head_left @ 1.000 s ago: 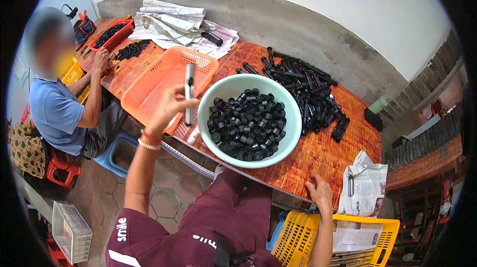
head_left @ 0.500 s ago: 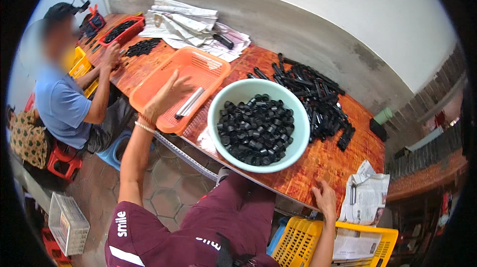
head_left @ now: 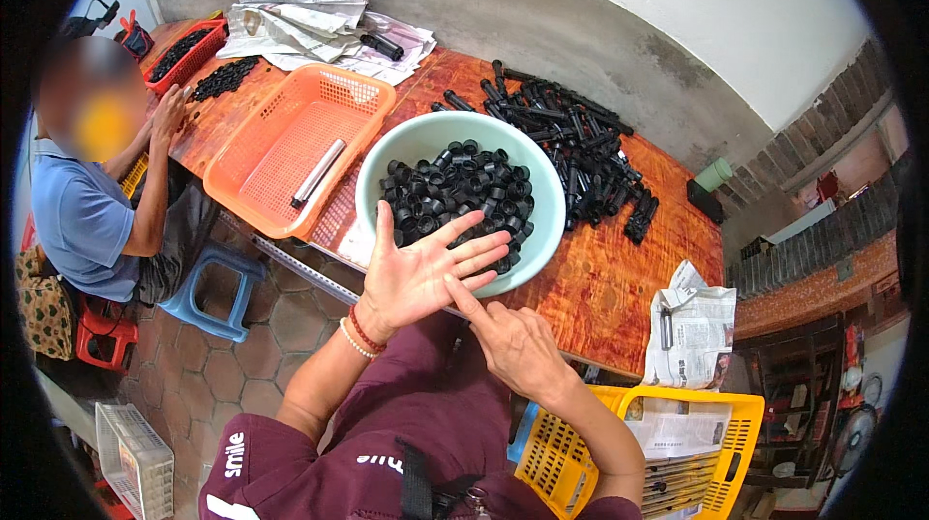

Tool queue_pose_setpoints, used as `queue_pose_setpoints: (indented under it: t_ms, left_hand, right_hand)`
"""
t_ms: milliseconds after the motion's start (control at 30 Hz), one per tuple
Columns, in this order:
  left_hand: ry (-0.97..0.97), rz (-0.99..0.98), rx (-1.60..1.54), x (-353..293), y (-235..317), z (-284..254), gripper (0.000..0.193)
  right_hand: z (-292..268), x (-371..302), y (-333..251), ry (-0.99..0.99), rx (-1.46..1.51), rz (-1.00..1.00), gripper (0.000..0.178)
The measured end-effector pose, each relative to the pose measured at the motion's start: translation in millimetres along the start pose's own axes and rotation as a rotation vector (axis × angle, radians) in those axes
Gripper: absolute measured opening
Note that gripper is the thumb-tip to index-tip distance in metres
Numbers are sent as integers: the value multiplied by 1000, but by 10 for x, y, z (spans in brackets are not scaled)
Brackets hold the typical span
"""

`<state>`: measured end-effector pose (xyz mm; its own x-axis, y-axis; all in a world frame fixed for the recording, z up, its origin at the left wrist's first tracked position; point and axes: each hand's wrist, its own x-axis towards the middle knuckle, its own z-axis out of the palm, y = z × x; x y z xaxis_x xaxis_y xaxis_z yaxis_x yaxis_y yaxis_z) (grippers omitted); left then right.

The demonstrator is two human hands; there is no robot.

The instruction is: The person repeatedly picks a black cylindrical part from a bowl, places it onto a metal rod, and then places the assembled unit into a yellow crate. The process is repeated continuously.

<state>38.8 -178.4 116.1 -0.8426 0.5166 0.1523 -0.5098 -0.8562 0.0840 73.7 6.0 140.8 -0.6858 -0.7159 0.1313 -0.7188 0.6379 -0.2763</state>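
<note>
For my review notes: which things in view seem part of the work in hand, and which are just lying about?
Likely the job, around the left hand and right hand:
- pale green basin
- small black pieces
- orange basket
- silver tube
- black tubes

Likely just lying about:
- blue stool
- whitish crate

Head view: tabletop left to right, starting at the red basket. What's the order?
Red basket → orange basket → pale green basin of black caps → heap of black tubes → newspaper at the right.
</note>
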Motion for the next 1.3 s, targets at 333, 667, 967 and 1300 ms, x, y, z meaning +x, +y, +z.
queue_pose_setpoints:
  t_ms: [333, 667, 967, 1300]
  left_hand:
    - [-4, -4, -11, -4, -49, -8, 112]
    - [2, 44, -42, 87, -200, 78, 107]
    - [57, -47, 48, 225, -436, 82, 105]
    - [123, 34, 688, -57, -198, -216, 70]
  right_hand:
    - [112, 84, -161, 77, -150, 1, 73]
    - [79, 14, -89, 182, -112, 79, 76]
    - [46, -47, 105, 128, -46, 263, 72]
    - [-103, -116, 1667, 197, -75, 616, 41]
